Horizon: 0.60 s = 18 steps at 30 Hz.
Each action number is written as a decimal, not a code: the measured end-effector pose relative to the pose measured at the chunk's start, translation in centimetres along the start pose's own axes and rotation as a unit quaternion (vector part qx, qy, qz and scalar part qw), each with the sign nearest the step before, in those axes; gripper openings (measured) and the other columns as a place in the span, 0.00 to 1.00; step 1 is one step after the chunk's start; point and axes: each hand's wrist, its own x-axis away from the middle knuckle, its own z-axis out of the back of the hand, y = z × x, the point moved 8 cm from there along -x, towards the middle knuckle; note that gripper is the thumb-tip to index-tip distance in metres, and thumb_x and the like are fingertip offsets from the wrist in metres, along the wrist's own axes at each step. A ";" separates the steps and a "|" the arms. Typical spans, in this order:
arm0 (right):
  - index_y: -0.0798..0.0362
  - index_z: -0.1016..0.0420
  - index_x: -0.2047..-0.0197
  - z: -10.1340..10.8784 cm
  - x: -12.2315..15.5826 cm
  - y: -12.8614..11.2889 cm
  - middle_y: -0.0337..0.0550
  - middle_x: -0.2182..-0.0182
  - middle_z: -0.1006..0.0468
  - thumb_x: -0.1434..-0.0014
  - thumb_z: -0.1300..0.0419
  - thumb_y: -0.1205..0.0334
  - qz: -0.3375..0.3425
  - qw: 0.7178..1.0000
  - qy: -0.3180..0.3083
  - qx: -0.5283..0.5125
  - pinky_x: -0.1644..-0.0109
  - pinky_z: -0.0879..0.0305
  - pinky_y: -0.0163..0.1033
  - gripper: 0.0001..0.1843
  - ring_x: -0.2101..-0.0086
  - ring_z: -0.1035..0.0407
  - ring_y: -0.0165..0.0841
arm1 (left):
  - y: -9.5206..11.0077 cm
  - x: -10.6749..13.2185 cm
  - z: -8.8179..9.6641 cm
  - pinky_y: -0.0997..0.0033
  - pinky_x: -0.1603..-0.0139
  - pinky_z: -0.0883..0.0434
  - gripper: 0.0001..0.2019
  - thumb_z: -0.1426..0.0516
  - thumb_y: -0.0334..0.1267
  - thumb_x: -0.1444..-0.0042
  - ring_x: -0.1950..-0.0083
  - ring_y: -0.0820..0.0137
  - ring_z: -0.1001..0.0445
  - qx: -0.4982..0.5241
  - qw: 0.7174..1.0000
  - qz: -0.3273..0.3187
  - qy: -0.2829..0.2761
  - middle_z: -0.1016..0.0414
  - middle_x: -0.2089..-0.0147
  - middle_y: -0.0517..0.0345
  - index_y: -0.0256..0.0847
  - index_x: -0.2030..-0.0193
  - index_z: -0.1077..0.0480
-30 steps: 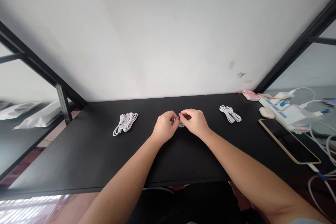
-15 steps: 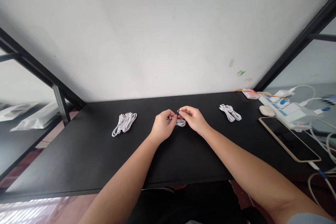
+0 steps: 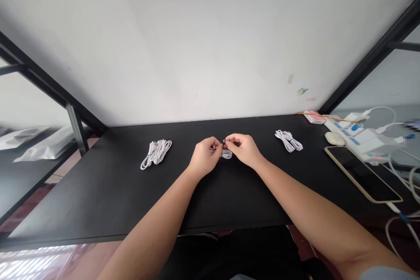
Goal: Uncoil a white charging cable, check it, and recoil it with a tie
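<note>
Between our two grips, low over the counter [image 3: 98, 201] | left hand [image 3: 205, 159] and right hand [image 3: 244, 148] pinch the small white cable bundle [image 3: 226, 154] shut | fingertips draw closer than half a second ago, tightening the wrap.

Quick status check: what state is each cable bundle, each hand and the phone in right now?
Small white coiled cable: pinched between both hands.
Left hand: closed on it.
Right hand: closed on it.
White cable bundle, left: coiled, lying untouched.
White cable bundle, right: coiled, untouched.
Gold-edged phone: screen dark, flat.
</note>
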 end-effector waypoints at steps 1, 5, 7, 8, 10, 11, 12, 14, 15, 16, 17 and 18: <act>0.52 0.20 0.64 0.1 0.1 -0.2 0.45 0.68 0.15 0.44 0.37 0.62 0.004 1.000 0.008 0.018 0.63 0.26 0.41 0.05 0.66 0.20 0.39 | -0.1 0.0 -0.1 0.72 0.65 0.37 0.08 0.44 0.39 0.40 0.69 0.72 0.31 -0.004 1.000 0.000 -0.002 0.28 0.71 0.61 0.41 0.69 0.30; 0.52 0.20 0.65 0.3 0.1 -0.3 0.44 0.69 0.15 0.46 0.37 0.64 0.000 0.999 0.017 0.032 0.64 0.26 0.40 0.05 0.67 0.20 0.39 | -0.1 0.0 -0.2 0.73 0.64 0.37 0.08 0.44 0.39 0.40 0.69 0.72 0.31 -0.010 1.000 -0.001 -0.001 0.28 0.71 0.61 0.42 0.69 0.29; 0.52 0.20 0.65 0.1 -0.1 0.5 0.45 0.70 0.16 0.45 0.36 0.61 -0.025 1.000 0.008 -0.010 0.65 0.26 0.40 0.05 0.67 0.20 0.39 | -0.1 0.0 -0.1 0.73 0.64 0.36 0.08 0.44 0.39 0.40 0.68 0.72 0.31 -0.005 1.000 -0.001 0.002 0.27 0.70 0.61 0.42 0.68 0.29; 0.52 0.20 0.65 -0.1 -0.2 0.9 0.45 0.70 0.16 0.45 0.36 0.60 -0.040 0.999 0.003 -0.036 0.65 0.26 0.40 0.06 0.68 0.20 0.39 | -0.1 0.0 -0.1 0.73 0.64 0.36 0.08 0.44 0.39 0.40 0.68 0.72 0.31 -0.003 1.000 -0.001 0.004 0.27 0.70 0.61 0.42 0.68 0.29; 0.53 0.20 0.65 -0.4 -0.4 1.6 0.45 0.70 0.16 0.44 0.36 0.58 -0.066 0.995 -0.007 -0.080 0.65 0.26 0.39 0.08 0.69 0.21 0.37 | 0.0 0.0 -0.1 0.73 0.64 0.36 0.08 0.44 0.39 0.40 0.68 0.72 0.31 -0.001 1.000 -0.003 0.004 0.26 0.70 0.61 0.41 0.69 0.29; 0.53 0.20 0.65 -0.5 -0.4 1.9 0.45 0.71 0.16 0.44 0.35 0.57 -0.076 0.993 -0.013 -0.095 0.65 0.26 0.40 0.09 0.69 0.21 0.37 | 0.0 0.0 -0.1 0.73 0.64 0.36 0.08 0.44 0.39 0.40 0.68 0.72 0.31 0.000 1.000 -0.005 0.003 0.26 0.70 0.61 0.41 0.69 0.29; 0.54 0.20 0.65 -0.6 -0.5 2.0 0.45 0.71 0.16 0.45 0.35 0.56 -0.082 0.991 -0.018 -0.106 0.64 0.26 0.40 0.09 0.69 0.21 0.36 | 0.0 0.1 -0.1 0.73 0.64 0.36 0.08 0.44 0.39 0.39 0.68 0.72 0.31 0.003 1.000 -0.008 -0.001 0.26 0.70 0.61 0.41 0.69 0.29; 0.54 0.19 0.65 -0.8 -0.6 2.1 0.44 0.71 0.16 0.45 0.34 0.55 -0.085 0.989 -0.026 -0.118 0.62 0.26 0.40 0.10 0.68 0.21 0.36 | 0.1 0.1 -0.2 0.73 0.64 0.36 0.08 0.44 0.39 0.39 0.68 0.72 0.31 0.008 1.000 -0.011 -0.007 0.26 0.70 0.61 0.41 0.69 0.29; 0.54 0.19 0.65 -0.8 -0.6 2.0 0.44 0.71 0.17 0.45 0.34 0.55 -0.081 0.989 -0.028 -0.120 0.61 0.26 0.40 0.11 0.67 0.21 0.36 | 0.1 0.1 -0.2 0.73 0.64 0.36 0.08 0.44 0.39 0.39 0.68 0.72 0.31 0.010 1.000 -0.013 -0.009 0.26 0.70 0.61 0.41 0.68 0.29; 0.54 0.19 0.65 -0.8 -0.6 1.9 0.44 0.70 0.17 0.45 0.34 0.55 -0.075 0.989 -0.029 -0.120 0.60 0.26 0.40 0.11 0.67 0.21 0.36 | 0.1 0.1 -0.2 0.73 0.64 0.36 0.08 0.44 0.39 0.39 0.68 0.72 0.31 0.013 1.000 -0.014 -0.010 0.26 0.70 0.61 0.41 0.68 0.29; 0.54 0.19 0.64 -0.8 -0.6 1.8 0.43 0.70 0.17 0.45 0.34 0.55 -0.068 0.990 -0.028 -0.117 0.60 0.26 0.40 0.11 0.66 0.21 0.36 | 0.1 0.1 -0.2 0.73 0.64 0.36 0.08 0.44 0.39 0.38 0.68 0.72 0.31 0.016 1.000 -0.015 -0.010 0.26 0.70 0.61 0.41 0.68 0.29; 0.54 0.19 0.64 -0.7 -0.6 1.7 0.43 0.70 0.17 0.45 0.34 0.55 -0.062 0.991 -0.026 -0.112 0.60 0.26 0.40 0.11 0.66 0.21 0.36 | 0.1 0.1 -0.2 0.73 0.63 0.36 0.08 0.44 0.40 0.38 0.68 0.72 0.31 0.019 1.000 -0.016 -0.009 0.27 0.70 0.61 0.41 0.68 0.29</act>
